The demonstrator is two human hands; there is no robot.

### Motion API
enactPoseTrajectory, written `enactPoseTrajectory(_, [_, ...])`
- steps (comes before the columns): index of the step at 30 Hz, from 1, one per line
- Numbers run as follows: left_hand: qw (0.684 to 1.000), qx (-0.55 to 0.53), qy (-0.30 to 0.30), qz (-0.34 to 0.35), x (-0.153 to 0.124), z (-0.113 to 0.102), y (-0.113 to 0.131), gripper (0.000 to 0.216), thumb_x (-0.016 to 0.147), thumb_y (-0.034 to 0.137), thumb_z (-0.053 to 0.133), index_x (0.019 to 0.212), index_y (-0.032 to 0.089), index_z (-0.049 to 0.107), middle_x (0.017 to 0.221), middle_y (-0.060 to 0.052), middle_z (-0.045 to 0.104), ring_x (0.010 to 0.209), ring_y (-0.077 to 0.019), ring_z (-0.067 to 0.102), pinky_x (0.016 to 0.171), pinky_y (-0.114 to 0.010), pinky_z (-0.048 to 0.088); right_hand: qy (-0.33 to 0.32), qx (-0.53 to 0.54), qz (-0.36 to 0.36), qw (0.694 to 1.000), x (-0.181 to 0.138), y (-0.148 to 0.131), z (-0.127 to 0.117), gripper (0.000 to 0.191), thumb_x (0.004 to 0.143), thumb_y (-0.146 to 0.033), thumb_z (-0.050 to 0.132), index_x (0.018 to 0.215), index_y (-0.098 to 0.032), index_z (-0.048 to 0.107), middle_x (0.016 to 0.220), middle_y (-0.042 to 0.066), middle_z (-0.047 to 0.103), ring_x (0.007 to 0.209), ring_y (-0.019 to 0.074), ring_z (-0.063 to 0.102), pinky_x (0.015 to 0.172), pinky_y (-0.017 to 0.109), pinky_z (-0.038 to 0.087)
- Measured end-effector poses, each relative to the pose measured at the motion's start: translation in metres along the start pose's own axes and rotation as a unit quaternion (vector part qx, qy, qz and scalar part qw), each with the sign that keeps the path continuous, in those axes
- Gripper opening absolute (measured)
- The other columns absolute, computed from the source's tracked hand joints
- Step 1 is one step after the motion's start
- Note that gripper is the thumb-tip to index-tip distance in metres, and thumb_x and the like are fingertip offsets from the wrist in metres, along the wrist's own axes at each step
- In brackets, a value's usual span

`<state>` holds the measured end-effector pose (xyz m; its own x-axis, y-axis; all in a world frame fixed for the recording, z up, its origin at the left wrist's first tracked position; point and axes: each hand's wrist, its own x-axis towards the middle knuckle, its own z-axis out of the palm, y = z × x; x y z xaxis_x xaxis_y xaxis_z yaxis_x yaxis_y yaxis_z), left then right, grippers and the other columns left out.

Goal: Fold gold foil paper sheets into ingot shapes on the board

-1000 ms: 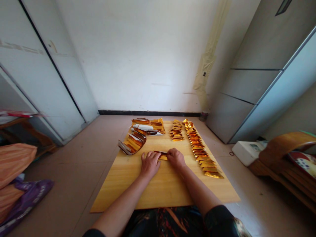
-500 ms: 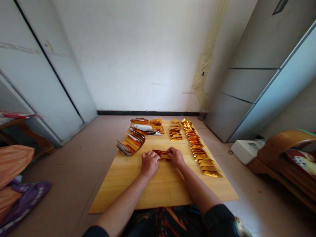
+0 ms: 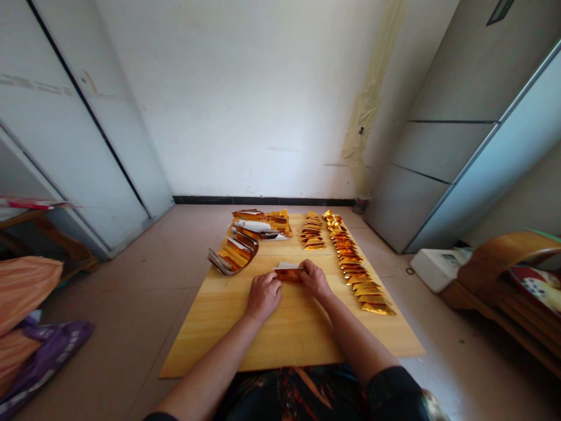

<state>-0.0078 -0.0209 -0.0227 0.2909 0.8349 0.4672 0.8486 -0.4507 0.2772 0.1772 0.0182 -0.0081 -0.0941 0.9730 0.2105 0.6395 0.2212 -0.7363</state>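
Gold foil paper (image 3: pixel 289 272) lies on the wooden board (image 3: pixel 280 333) between the two hands, and both hands pinch it. The left hand (image 3: pixel 263 294) closes its fingers on the left end of the sheet, and the right hand (image 3: pixel 314 278) closes its fingers on the right end, so the fingertips of the two hands come near each other over the paper. A white edge of the sheet stands up a little just beyond the fingertips; it seems to be a fold. I judge the paper to be very thin and light, smooth and a bit slippery, and it will keep any crease, so it is better to hold it at the edges with the fingertips and press along the fold line.

Beyond the left fingers, a curved stack of foil sheets (image 3: pixel 234 256) rests near the board's edge. Farther from it lies a loose pile of foil and white paper (image 3: pixel 261 226). To the right of the right fingers runs a long row of folded gold pieces (image 3: pixel 357 273), going away from the person, and a shorter row (image 3: pixel 312 232) lies beyond the fingertips. Behind everything is the white wall (image 3: pixel 263 99).
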Motion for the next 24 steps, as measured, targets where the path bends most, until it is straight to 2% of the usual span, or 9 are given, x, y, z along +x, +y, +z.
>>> enactPoseTrajectory(4, [0.997,-0.064,0.04,-0.032,0.003,0.002,-0.004,0.011,0.077,0.012,0.053,0.075,0.019,0.062,0.102,-0.007,0.058,0.094,-0.0182,0.057,0.084,-0.031,0.045,-0.004,0.017,-0.009,1.0,-0.001,0.002,0.002,0.006,0.073,-0.021,0.043,0.075,-0.023,0.048,0.06,-0.005,0.052,0.06,0.0132,0.049,0.058,0.021,0.035])
enactPoseTrajectory(8, [0.987,-0.101,0.083,-0.092,0.006,-0.003,-0.007,0.005,0.077,0.015,0.056,0.077,0.02,0.057,0.09,-0.003,0.057,0.087,-0.0162,0.055,0.08,-0.029,0.045,-0.011,0.041,-0.02,0.999,-0.003,0.007,0.006,0.004,0.072,-0.022,0.047,0.075,-0.023,0.047,0.064,-0.005,0.055,0.061,0.0133,0.051,0.058,0.022,0.038])
enactPoseTrajectory(12, [0.989,-0.066,0.039,-0.126,0.007,-0.008,-0.006,0.002,0.078,0.02,0.058,0.079,0.02,0.059,0.086,-0.003,0.059,0.086,-0.0169,0.056,0.079,-0.029,0.042,-0.021,0.056,-0.012,0.998,-0.007,0.005,0.008,0.018,0.07,-0.024,0.057,0.087,-0.023,0.05,0.078,-0.002,0.065,0.071,0.015,0.06,0.064,0.024,0.043])
enactPoseTrajectory(14, [0.988,-0.037,0.01,-0.15,0.008,-0.01,-0.003,0.007,0.081,0.026,0.057,0.081,0.02,0.061,0.087,-0.003,0.061,0.088,-0.0179,0.056,0.077,-0.03,0.04,-0.027,0.047,-0.005,0.999,-0.009,0.003,0.008,0.026,0.07,-0.025,0.062,0.094,-0.023,0.052,0.085,0.0,0.068,0.076,0.016,0.063,0.066,0.025,0.044])
enactPoseTrajectory(19, [0.98,0.032,-0.044,-0.194,0.012,-0.012,0.008,0.008,0.078,0.03,0.061,0.076,0.023,0.063,0.086,-0.002,0.061,0.089,-0.0194,0.055,0.072,-0.03,0.034,-0.038,0.021,-0.012,0.999,-0.012,0.001,0.01,0.03,0.072,-0.037,0.068,0.096,-0.024,0.055,0.081,0.0,0.07,0.071,0.016,0.064,0.063,0.024,0.044])
enactPoseTrajectory(21, [0.977,0.044,-0.048,-0.201,0.014,-0.011,0.009,0.007,0.076,0.028,0.062,0.073,0.022,0.06,0.084,-0.001,0.061,0.088,-0.0189,0.054,0.071,-0.03,0.033,-0.034,0.014,-0.021,0.999,-0.012,0.002,0.011,0.035,0.07,-0.042,0.07,0.096,-0.023,0.057,0.079,0.0,0.07,0.071,0.016,0.063,0.063,0.024,0.044])
enactPoseTrajectory(24, [0.977,0.041,-0.028,-0.206,0.015,-0.007,0.009,0.008,0.075,0.026,0.062,0.079,0.022,0.056,0.086,-0.001,0.061,0.088,-0.0186,0.054,0.072,-0.029,0.033,-0.033,-0.01,-0.043,0.998,-0.012,0.004,0.011,0.031,0.071,-0.044,0.069,0.09,-0.021,0.06,0.081,0.002,0.068,0.072,0.0157,0.061,0.065,0.024,0.045])
